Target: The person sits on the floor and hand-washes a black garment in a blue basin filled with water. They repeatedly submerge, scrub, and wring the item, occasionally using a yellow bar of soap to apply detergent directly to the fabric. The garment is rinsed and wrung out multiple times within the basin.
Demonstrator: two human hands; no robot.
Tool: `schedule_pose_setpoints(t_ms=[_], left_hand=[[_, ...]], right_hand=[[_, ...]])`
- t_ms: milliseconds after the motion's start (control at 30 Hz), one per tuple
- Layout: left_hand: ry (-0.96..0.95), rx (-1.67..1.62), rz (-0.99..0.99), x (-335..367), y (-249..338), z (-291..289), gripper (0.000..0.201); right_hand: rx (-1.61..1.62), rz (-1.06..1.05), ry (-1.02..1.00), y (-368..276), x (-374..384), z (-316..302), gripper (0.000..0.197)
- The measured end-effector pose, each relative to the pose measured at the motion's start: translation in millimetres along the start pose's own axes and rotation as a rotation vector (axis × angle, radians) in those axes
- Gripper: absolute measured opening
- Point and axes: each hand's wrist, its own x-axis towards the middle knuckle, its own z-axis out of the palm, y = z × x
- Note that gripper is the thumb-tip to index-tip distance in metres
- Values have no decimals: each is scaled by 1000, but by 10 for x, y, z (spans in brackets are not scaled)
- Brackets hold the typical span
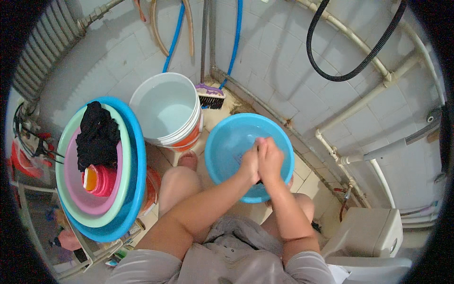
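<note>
A blue plastic basin [226, 142] holding water stands on the tiled floor in front of my knees. Both hands are pressed together over its near side. My left hand [250, 159] and my right hand [271, 157] squeeze a small dark cloth [258, 181], of which only a bit shows below the palms. Whether each hand grips it separately is hard to tell. My bare knees flank the basin.
A white bucket [166, 110] of water stands left of the basin, a brush [211, 97] behind it. Stacked basins [126, 156] at left hold a black garment [98, 135] and a pink cup [100, 180]. Pipes and hoses run along the tiled wall; a toilet tank [366, 232] is at lower right.
</note>
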Motion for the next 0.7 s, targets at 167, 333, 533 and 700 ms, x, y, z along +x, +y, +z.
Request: schedule_pose_setpoints(t_ms=[167,333,533,700], left_hand=[[60,298,-10,-56,109,78,44],[-196,709,-133,-314,295,324,47],[-151,1144,243,-161,657,186,34],[13,1063,332,-329,760,379,29]], right_hand=[[317,136,68,194,106,-16,23],[750,283,75,750,466,-239,21],[1160,259,-309,606,324,-618,18],[666,183,-339,616,251,-567,23]])
